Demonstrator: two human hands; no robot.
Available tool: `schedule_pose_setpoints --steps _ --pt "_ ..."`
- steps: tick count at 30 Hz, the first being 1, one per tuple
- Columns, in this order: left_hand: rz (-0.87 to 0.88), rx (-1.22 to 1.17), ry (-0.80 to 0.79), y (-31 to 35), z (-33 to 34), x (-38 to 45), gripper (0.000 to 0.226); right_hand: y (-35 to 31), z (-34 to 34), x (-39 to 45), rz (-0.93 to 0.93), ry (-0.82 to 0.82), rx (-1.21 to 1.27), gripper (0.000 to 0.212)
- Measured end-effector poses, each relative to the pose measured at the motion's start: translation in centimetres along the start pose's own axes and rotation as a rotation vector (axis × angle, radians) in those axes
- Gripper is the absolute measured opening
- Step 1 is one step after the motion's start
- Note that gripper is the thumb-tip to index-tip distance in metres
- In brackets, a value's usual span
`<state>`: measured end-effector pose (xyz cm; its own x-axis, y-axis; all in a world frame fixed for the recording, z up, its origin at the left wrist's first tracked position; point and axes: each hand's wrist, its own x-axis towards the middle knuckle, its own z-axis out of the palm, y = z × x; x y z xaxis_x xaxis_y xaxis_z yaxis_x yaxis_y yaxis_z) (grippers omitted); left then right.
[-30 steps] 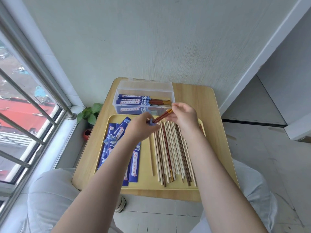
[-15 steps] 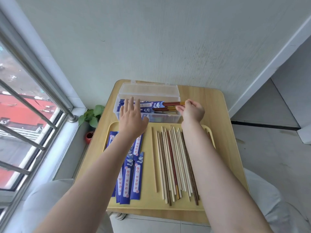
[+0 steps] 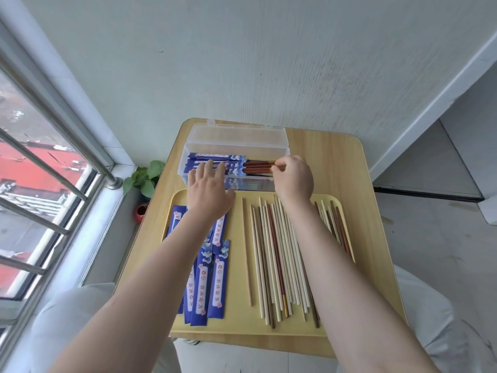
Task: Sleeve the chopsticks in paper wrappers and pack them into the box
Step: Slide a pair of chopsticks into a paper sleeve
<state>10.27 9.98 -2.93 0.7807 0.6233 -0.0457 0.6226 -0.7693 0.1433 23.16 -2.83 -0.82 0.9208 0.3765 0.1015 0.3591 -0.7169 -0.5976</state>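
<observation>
Now that the sleeved pair [image 3: 242,168] lies boxed, right hand [image 3: 293,179] pinches it, left hand [image 3: 208,193] spread.

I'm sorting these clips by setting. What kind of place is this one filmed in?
Probably a home balcony or window nook, not a workshop: a small wooden table pushed against a plain wall, a barred window overlooking rooftops, and a potted plant on the floor.
</observation>
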Motion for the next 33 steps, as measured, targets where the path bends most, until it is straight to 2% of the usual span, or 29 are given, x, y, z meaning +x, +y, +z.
schedule_pose_setpoints --steps 5,7,10,14,17,20,21,22,25,27,30,33 --pt "0.018 0.037 -0.001 0.0 -0.8 0.4 0.065 -0.3 0.0 -0.3 -0.133 -0.148 -0.292 0.037" --pt "0.022 -0.007 0.036 0.1 -0.8 0.1 0.063 -0.5 -0.3 -0.4 -0.161 -0.132 -0.278 0.034" --pt "0.020 -0.054 0.131 0.3 -0.3 -0.6 0.048 -0.5 -0.6 -0.9 -0.212 -0.139 -0.243 0.029" --pt "0.023 0.010 0.055 0.2 -0.2 -0.8 0.048 -0.7 -0.3 -1.1 -0.207 -0.277 -0.289 0.031" --pt "0.022 -0.061 0.106 0.1 -0.6 -1.1 0.050 -1.3 -1.0 -1.9 -0.215 -0.214 -0.230 0.029" --pt "-0.024 -0.194 0.289 0.0 -1.1 -2.5 0.030 -2.4 -1.3 -4.0 -0.236 -0.126 -0.115 0.021" --pt "-0.069 -0.246 0.279 -0.1 -1.4 -3.2 0.023 -2.7 -1.1 -5.1 -0.241 -0.146 -0.083 0.017" --pt "-0.124 -0.268 0.202 -0.1 -1.6 -3.7 0.020 -2.9 -0.7 -6.0 -0.229 -0.208 -0.059 0.014" --pt "-0.234 -0.193 -0.160 -0.7 -1.2 -5.6 0.022 -3.5 0.8 -9.6 -0.146 -0.583 -0.145 0.013" --pt "-0.245 -0.166 -0.251 -1.4 -0.4 -7.1 0.019 -3.3 1.9 -11.8 -0.128 -0.761 -0.267 0.020" --pt "-0.235 -0.249 -0.244 -2.0 1.0 -8.9 0.014 -2.7 3.3 -14.5 -0.086 -0.812 -0.303 0.035" --pt "-0.180 -0.451 -0.082 -2.1 1.9 -10.8 0.010 -2.6 3.4 -16.3 -0.048 -0.722 -0.298 0.039"
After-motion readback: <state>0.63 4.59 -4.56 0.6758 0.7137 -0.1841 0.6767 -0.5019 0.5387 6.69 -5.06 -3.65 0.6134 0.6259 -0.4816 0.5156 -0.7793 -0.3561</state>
